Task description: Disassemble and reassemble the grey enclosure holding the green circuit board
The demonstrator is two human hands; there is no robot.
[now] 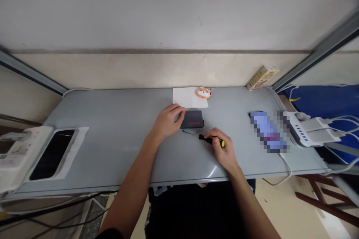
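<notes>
Grasps screwdriver (206, 139) in right hand (223, 147), shaft just past 9 o'clock; with nearer left hand (168, 120), holds grey box (193, 117) on bench (112, 130), long axis 9-to-3, 10-to-11 o'clock from right hand.

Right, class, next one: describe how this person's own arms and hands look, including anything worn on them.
The left hand and right hand are ungloved, with no watch, bracelet or ring showing. Both forearms are uncovered where visible. A dark sleeve edge appears at the left arm; the right arm's sleeve is out of view.
</notes>
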